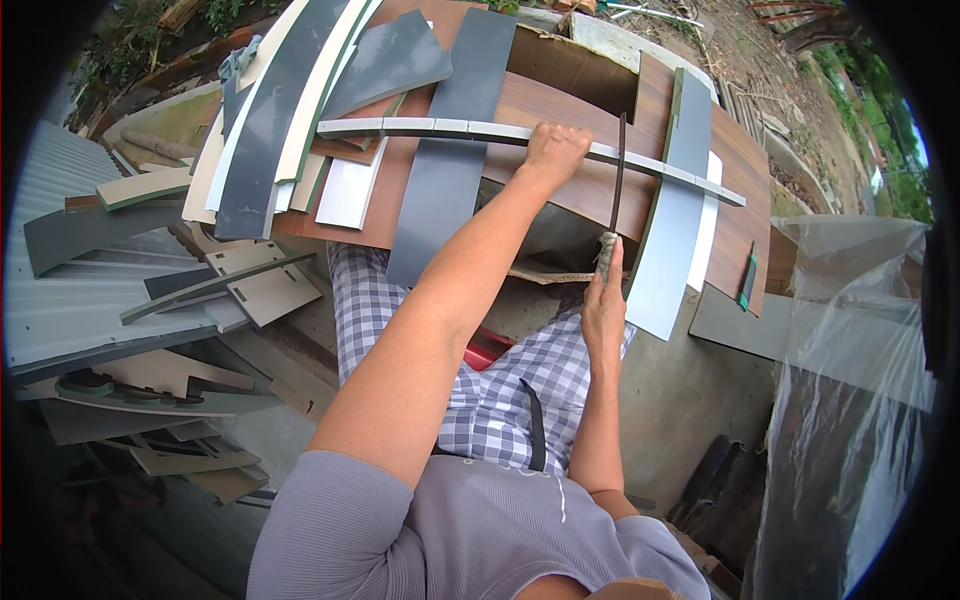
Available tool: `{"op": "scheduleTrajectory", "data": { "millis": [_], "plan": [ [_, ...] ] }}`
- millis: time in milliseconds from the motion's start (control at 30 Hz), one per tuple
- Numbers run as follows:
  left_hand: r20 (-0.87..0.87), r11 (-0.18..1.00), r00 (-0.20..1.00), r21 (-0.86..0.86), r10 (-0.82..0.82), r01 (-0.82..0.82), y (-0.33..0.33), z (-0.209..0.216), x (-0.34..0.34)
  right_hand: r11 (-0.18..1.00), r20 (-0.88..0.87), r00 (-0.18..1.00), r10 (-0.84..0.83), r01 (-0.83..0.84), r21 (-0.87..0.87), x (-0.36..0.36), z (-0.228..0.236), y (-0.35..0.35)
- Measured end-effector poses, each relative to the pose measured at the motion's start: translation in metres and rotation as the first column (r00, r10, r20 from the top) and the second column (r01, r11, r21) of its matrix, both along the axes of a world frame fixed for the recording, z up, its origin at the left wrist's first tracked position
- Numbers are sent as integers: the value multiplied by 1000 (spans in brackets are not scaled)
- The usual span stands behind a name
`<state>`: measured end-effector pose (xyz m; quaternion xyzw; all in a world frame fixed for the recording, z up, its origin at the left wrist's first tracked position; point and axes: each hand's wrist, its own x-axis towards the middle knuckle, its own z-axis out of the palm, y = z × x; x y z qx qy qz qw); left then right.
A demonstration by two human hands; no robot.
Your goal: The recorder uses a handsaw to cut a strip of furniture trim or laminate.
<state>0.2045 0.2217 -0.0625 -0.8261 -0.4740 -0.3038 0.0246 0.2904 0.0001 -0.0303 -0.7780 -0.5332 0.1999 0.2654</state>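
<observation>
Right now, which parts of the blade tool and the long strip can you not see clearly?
Head view only:
- Handle of the blade tool: wrapped inside the right hand.
- Blade tip: too thin to tell whether it touches the long pale strip.
- Strip under the left hand: covered by the fingers.
- Space beneath the brown board: in shadow.

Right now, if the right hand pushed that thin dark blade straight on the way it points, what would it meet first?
Probably the long pale grey strip that the left hand pins on the brown wooden board; the right hand aims the thin dark blade across it. Depth is unclear.
</observation>
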Motion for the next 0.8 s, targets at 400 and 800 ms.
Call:
{"op": "scheduleTrajectory", "data": {
  "millis": [400, 800],
  "plan": [
    [-36, 1000, 999, -6, 7, -7, -4, 2, 0, 999, -97, 995, -38, 37, -10, 9, 13, 66],
    [-17, 999, 1000, 35, -5, 6, 0, 2, -1, 997, 41, 999, 35, -38, 71, -2, 4, -20]
  ]
}}
